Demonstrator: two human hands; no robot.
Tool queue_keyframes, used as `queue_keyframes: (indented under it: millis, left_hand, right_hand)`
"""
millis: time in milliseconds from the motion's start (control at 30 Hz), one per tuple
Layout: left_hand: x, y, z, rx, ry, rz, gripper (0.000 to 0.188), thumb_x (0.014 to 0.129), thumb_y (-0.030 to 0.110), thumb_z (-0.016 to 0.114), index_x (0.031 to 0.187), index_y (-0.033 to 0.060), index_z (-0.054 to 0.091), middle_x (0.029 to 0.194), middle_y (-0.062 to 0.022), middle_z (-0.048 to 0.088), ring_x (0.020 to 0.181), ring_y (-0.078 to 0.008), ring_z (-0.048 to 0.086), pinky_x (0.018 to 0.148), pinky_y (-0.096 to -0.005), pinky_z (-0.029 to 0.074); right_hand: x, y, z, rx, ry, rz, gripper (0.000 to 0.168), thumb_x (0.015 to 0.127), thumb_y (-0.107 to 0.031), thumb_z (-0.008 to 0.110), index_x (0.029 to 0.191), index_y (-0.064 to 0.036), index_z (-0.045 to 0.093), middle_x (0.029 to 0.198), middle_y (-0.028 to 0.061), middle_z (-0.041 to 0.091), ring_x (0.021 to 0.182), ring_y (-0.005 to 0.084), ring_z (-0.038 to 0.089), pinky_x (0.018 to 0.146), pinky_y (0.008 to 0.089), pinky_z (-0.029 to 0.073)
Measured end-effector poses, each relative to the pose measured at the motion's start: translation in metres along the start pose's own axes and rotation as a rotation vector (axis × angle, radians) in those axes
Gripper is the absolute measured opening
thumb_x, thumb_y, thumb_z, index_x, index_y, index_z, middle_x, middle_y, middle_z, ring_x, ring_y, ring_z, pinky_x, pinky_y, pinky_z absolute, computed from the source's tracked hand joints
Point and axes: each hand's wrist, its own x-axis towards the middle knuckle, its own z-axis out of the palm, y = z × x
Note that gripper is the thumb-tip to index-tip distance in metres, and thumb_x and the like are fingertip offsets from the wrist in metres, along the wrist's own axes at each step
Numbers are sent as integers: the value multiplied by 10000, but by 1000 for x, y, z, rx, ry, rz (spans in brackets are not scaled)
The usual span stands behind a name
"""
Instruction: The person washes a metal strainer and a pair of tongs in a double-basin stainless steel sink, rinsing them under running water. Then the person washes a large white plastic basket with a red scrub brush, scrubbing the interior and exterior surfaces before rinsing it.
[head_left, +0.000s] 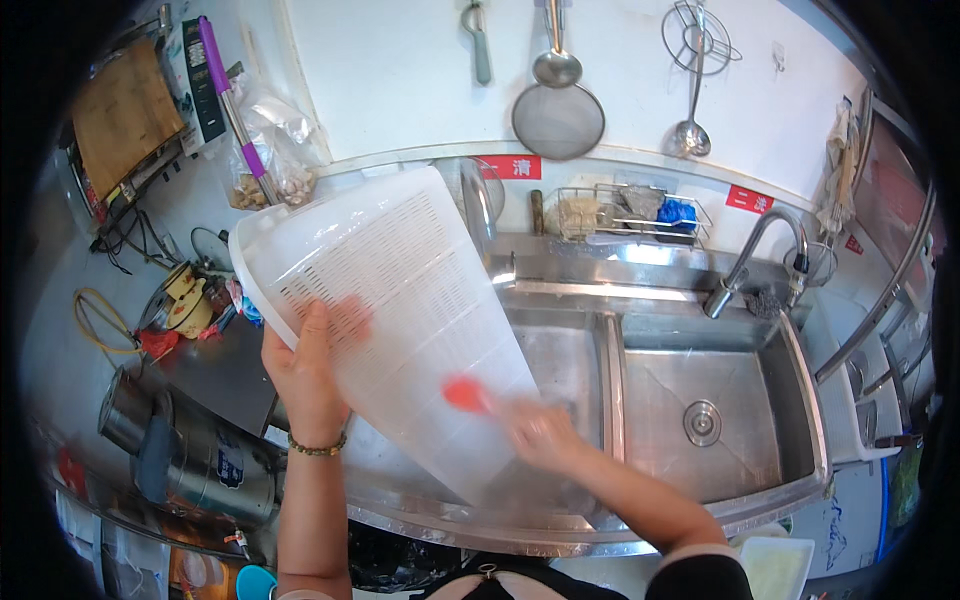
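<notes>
A tall white plastic basket (405, 300) with rows of slots in its wall lies tilted over the left basin (559, 345) of a stainless steel sink. My left hand (311, 375) grips its wall near the rim, thumb outside; the fingers show dimly through the plastic. At the basket's lower right side, my right hand (544, 431) is closed around a red-headed tool (465, 394), blurred, perhaps a brush. The red end is against or just above the basket's wall; I cannot tell which.
To the right is the second basin (701, 375) with a round drain, under a curved faucet (757, 247). Behind stands a wire rack (634, 214) of scrubbers. A strainer (559, 120) and a ladle (694, 135) hang on the wall. A large steel pot (217, 480) stands left.
</notes>
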Motion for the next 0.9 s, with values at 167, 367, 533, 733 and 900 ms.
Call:
queue_keyframes:
  millis: [167, 367, 533, 733, 900]
  left_hand:
    - [2, 0, 9, 2, 12, 6, 263, 905, 95, 519, 1127, -45, 505, 995, -115, 616, 827, -172, 615, 674, -295, 524]
    - [4, -2, 15, 20, -25, 2, 266, 905, 101, 523, 1121, -53, 510, 1001, -111, 617, 840, -169, 611, 710, -295, 520]
    - [15, 1, 6, -12, -12, 1, 273, 900, 101, 529, 1125, -52, 507, 1003, -114, 617, 835, -174, 613, 715, -293, 519]
    - [4, -7, 27, 13, -56, 6, 284, 895, 108, 536, 1127, -54, 506, 1003, -118, 616, 844, -176, 613, 714, -290, 517]
    - [11, -13, 26, 83, -40, 49, 277, 891, 103, 529, 1117, -56, 505, 1020, -119, 609, 875, -176, 607, 740, -296, 509]
  right_hand:
    - [-51, 25, -11, -33, -252, 120, 493, 878, -194, 549, 1348, -281, 429, 680, 176, 606, 517, 258, 591, 375, 396, 401]
    - [99, -4, -42, 226, 386, 160, 463, 892, -194, 526, 1338, -270, 431, 653, 165, 580, 534, 335, 557, 496, 409, 421]
    - [-36, 13, 27, 189, 158, 383, 465, 878, -197, 544, 1325, -287, 450, 658, 167, 597, 561, 339, 587, 523, 396, 458]
    - [-48, 14, -20, 146, 51, 582, 463, 892, -203, 512, 1340, -288, 426, 708, 192, 617, 638, 373, 610, 591, 451, 472]
    - [73, -6, -35, 216, 326, 368, 464, 894, -199, 515, 1342, -277, 421, 693, 182, 589, 600, 358, 583, 540, 433, 440]
